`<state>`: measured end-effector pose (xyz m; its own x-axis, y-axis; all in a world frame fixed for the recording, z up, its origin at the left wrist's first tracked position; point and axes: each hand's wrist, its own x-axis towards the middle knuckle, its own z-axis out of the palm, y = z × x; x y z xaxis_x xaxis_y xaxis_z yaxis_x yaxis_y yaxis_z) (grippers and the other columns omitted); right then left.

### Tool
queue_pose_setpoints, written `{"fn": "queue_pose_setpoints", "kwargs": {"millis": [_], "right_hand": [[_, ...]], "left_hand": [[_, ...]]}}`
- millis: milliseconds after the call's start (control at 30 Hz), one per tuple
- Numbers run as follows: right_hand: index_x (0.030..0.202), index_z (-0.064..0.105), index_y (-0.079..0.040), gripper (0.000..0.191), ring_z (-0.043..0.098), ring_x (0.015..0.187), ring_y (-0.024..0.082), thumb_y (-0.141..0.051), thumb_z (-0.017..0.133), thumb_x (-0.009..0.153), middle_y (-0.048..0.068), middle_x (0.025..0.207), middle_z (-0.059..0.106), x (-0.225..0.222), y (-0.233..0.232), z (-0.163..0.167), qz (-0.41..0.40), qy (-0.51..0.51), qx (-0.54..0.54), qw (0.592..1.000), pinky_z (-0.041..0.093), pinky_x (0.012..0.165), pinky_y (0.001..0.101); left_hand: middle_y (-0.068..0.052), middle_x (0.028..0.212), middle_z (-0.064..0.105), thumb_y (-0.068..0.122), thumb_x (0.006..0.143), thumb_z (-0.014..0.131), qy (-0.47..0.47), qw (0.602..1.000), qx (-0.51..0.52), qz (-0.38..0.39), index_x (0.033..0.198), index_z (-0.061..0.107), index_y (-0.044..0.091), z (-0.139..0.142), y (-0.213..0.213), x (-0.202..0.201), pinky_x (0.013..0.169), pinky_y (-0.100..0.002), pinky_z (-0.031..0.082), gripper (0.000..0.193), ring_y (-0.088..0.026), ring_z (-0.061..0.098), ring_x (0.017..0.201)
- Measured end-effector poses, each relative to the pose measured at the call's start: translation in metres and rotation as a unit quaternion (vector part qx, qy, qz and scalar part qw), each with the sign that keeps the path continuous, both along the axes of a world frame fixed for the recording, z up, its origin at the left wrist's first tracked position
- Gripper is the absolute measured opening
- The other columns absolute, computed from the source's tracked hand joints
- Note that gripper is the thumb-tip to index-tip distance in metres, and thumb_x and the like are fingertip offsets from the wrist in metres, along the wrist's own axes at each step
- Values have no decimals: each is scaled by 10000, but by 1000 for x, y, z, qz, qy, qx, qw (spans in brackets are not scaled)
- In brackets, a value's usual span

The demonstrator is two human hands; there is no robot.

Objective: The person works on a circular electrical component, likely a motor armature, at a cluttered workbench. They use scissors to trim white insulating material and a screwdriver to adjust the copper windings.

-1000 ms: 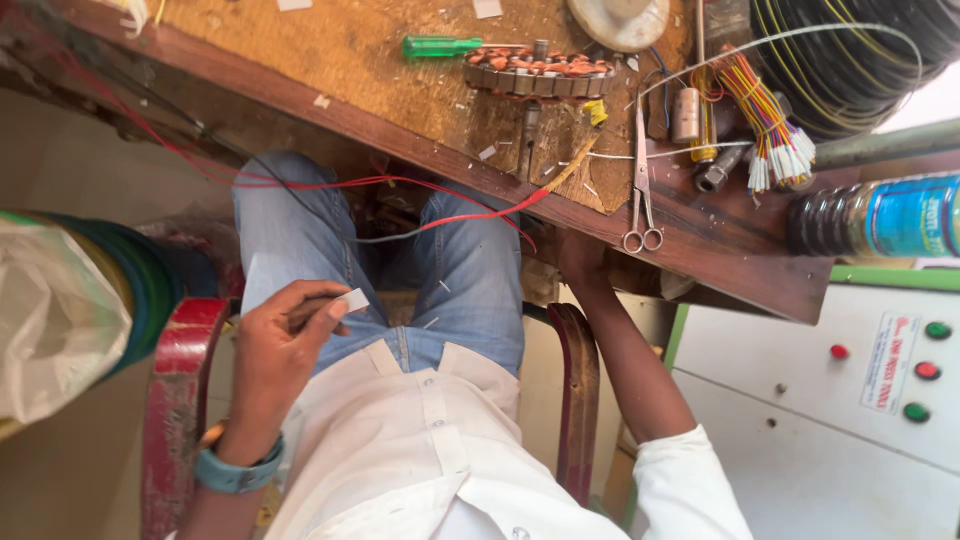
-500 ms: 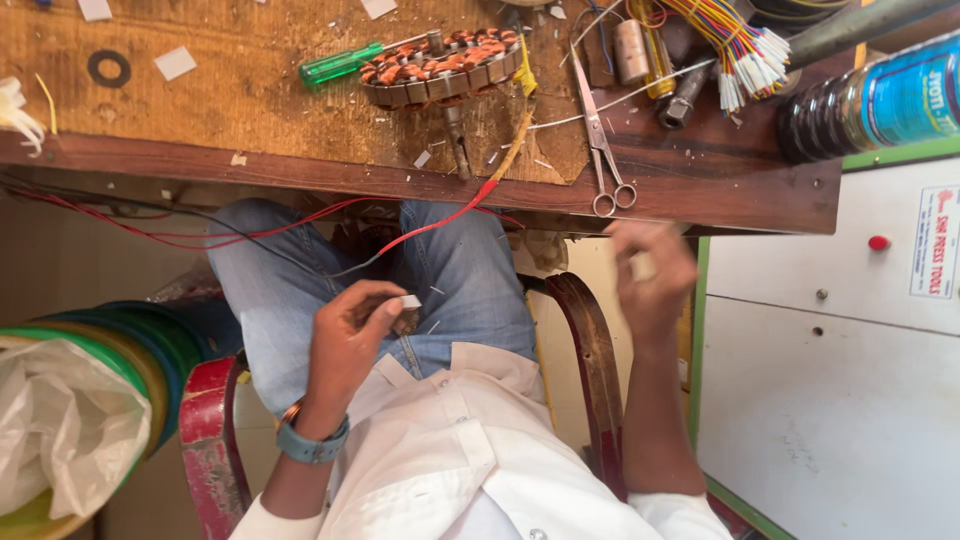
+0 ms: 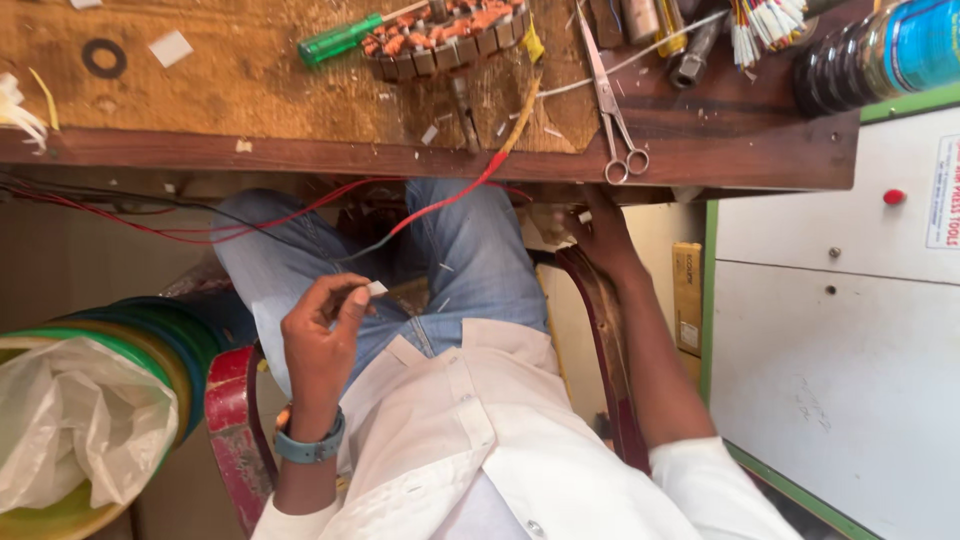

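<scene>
Worktop (image 3: 150, 100): wooden, edge above the lap. White cabinet (image 3: 830, 330) at right. Bin (image 3: 90, 420) with plastic liner at lower left. Stator (image 3: 445, 35) with copper windings on worktop; green screwdriver (image 3: 345, 38) just left of it, scissors (image 3: 612, 110) to its right near the edge. Red wire (image 3: 440, 205) hangs from worktop across the knees. Left hand (image 3: 322, 345) over the thigh, fingers pinched on a small white slip (image 3: 377, 288). Right hand (image 3: 592, 232) under the worktop edge; cannot tell its grip.
</scene>
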<state>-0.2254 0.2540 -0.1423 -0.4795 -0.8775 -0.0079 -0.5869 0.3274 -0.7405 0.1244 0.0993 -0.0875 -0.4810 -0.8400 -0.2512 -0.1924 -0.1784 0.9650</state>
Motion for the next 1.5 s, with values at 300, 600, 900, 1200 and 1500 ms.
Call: {"fn": "queue_pose_setpoints", "kwargs": {"millis": [300, 600, 900, 1200, 1500], "right_hand": [[1168, 661, 10, 502, 702, 864, 293, -433, 769, 959, 174, 959, 711, -11, -45, 0, 6, 128, 127, 984, 541, 775, 446], [1028, 696, 8, 340, 682, 938, 392, -326, 759, 1007, 198, 954, 711, -1, -29, 26, 26, 171, 140, 975, 517, 820, 464], [1169, 718, -60, 205, 708, 918, 240, -200, 749, 1023, 119, 1093, 691, -7, -14, 110, -182, 162, -106, 964, 563, 767, 350], [1266, 685, -108, 340, 693, 906, 327, -199, 743, 944, 163, 1140, 666, 29, -21, 129, -179, 276, -51, 943, 550, 779, 414], [1506, 501, -257, 641, 732, 898, 330, -197, 771, 927, 109, 1033, 781, 24, -17, 122, -178, 192, 209, 942, 550, 789, 456]], "left_hand": [[-57, 921, 737, 175, 1004, 692, 56, 998, 8, 12, 1061, 704, 5, 5, 11, 8, 740, -234, 556, 179, -103, 690, 812], [-55, 913, 742, 162, 984, 692, 43, 999, 2, -5, 1055, 708, 16, 2, 16, 7, 739, -242, 576, 163, -103, 710, 816], [-40, 924, 744, 121, 975, 697, 87, 995, 0, -39, 1055, 710, 7, 4, 6, -17, 768, -230, 555, 140, -84, 690, 857], [-25, 872, 699, 88, 968, 698, 157, 986, -17, -53, 1034, 718, -12, 42, -5, -47, 693, -217, 545, 121, -79, 674, 774], [-43, 918, 753, 124, 990, 704, 236, 970, 7, -60, 1079, 702, 0, 61, -38, -83, 671, -216, 558, 152, -76, 689, 745]]}}
